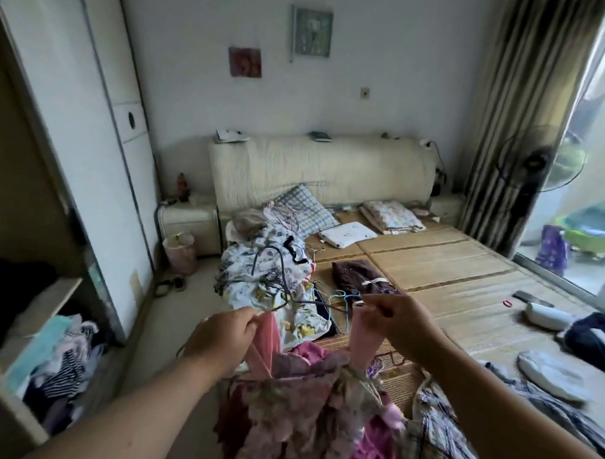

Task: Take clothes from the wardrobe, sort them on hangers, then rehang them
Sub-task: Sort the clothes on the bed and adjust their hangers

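- The pink floral dress hangs in the air in front of the person, above the near edge of the bed, held up by its two plain pink straps.
- The left grip is clenched on the top of the left strap, pinched between thumb and fingertips.
- The right grip pinches the top of the right strap the same way, so the dress is spread between the two.
- A dark wire hanger sits between the grips, level with the strap tops, its hook pointing up. One arm reaches the left fingertips; I cannot tell whether its ends are inside the straps.
- Just behind it, a pile of patterned clothes lies on the bed's left side, with thin blue hangers beside it and a dark purple garment on the woven bed mat.
- A checked garment lies on the bed near the right forearm.
- Further back are a checked pillow, a small white pillow and a floral pillow, in front of the cream headboard.
- On the left stands the open wardrobe, with folded clothes stacked on a low shelf.
- A fan stands by the striped curtain on the right.
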`<state>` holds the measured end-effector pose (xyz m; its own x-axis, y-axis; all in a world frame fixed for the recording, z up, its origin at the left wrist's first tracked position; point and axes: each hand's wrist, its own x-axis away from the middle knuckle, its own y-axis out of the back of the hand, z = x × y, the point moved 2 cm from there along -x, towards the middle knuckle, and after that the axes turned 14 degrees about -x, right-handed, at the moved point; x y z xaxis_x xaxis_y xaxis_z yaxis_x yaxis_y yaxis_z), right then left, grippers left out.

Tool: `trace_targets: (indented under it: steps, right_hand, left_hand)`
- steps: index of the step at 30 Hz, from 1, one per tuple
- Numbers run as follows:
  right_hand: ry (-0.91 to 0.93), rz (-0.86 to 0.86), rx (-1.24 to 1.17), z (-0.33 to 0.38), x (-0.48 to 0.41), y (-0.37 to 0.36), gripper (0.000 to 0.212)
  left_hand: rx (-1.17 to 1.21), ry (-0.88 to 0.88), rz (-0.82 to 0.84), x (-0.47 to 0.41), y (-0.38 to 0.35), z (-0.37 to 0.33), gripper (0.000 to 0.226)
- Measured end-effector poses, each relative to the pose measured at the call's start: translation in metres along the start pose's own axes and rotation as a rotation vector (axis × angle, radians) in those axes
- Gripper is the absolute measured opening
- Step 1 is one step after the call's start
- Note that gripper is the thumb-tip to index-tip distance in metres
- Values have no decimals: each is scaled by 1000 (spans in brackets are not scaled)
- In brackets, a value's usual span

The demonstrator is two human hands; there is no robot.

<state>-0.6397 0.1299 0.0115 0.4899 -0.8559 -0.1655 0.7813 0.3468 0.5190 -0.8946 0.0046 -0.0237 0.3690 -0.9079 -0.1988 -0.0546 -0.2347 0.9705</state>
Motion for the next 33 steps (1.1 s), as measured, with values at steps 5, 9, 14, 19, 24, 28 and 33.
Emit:
trace_targets:
  steps: [5,9,14,19,24,28,33]
  right_hand:
    - [71,37,-1,50,-9,-25,9]
    - [40,53,-16,78,-26,-68,12]
    - [3,-22,-48,106,-60,-144,20]
    - [-21,-61,-35,121,-91,-223,15]
    - [-65,-30,-41,126,-126,-278,31]
    - [-86,-7,-42,120,-160,-298,12]
    - [-123,-46,-30,91,-198,-302,15]
  left_hand:
    - [11,58,-46,13,41,45,21]
    - [95,51,-44,13,60,87,16]
    - [162,57,-7,-6,58,175,24]
    - [125,100,53,-26,52,265,23]
    - [195,159,124,-56,44,331,21]
    - [162,177,90,-89,34,348,15]
    - [125,144,117,-142,16,348,13]
